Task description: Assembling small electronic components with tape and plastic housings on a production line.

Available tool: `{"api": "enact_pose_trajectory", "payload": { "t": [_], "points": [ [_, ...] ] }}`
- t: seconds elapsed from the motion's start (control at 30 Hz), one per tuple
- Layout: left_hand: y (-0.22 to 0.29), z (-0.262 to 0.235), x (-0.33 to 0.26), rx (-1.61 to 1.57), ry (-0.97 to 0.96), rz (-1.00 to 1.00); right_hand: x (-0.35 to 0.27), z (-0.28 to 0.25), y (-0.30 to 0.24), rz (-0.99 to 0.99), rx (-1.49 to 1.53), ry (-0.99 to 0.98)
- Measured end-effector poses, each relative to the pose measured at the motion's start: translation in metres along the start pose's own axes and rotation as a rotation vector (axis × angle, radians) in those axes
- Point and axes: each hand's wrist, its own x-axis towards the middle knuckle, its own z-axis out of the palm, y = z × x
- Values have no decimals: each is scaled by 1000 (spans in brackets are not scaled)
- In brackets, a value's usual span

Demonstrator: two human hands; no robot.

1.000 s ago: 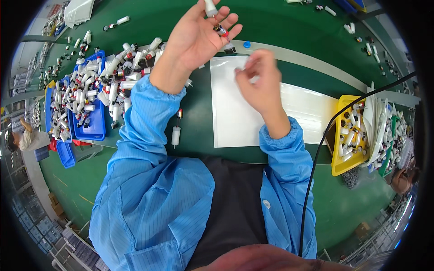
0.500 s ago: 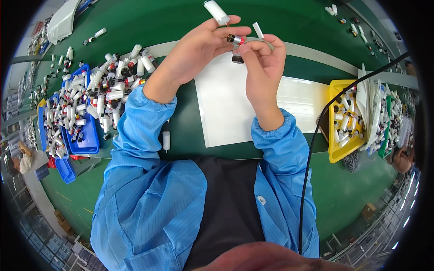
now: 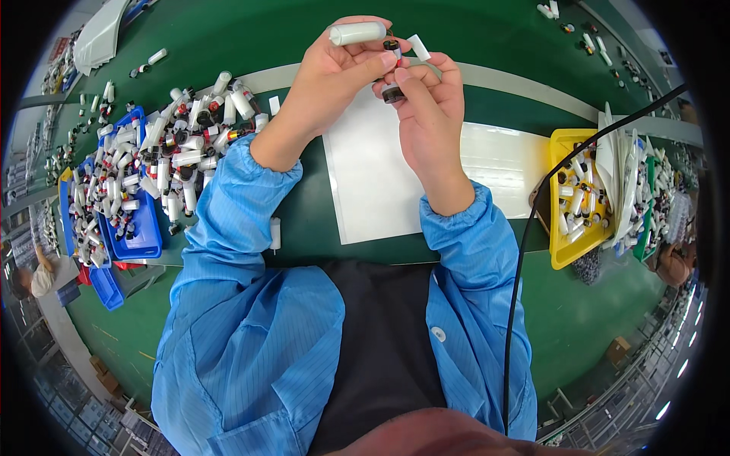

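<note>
My left hand is closed, its thumb and fingers pinching a small black-and-red cylindrical part. A larger white cylinder, apparently joined to that part by thin wires, lies almost level along my left fingers. My right hand is closed too, its thumb and fingers at the lower end of the same assembly, where a round dark piece shows. Beside my right fingertips a small white strip sticks up. Fingers hide much of the middle of the assembly. Both hands are above the far end of a white sheet.
A heap of white cylinders with dark and red ends lies left, by a blue tray. At right, a yellow tray holds similar parts. A black cable crosses the right side. One cylinder lies near my left forearm.
The white cylinder has swung from steeply tilted to nearly level. My left thumb and fingers have closed on the small part. Both hands have shifted slightly left.
</note>
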Motion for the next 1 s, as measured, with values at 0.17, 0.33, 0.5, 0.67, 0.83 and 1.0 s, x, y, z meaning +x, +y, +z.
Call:
{"api": "enact_pose_trajectory", "payload": {
  "t": [0.17,0.33,0.5,0.67,0.83,1.0],
  "points": [
    [3,5,-1,-53,0,13,2,0,4,-175,-212,-25],
    [9,5,0,75,-5,74,4,-1,-2,-304,-429,26],
    [14,5,-1,206,29,52,8,-7,2,-339,-492,-16],
    [16,5,-2,249,21,49,9,-8,0,-370,-534,-13],
    [11,-2,0,307,39,20,9,-6,-6,-515,-577,-20],
    [7,-4,1,204,57,-14,6,-6,4,-439,-607,-47]
  ]
}}
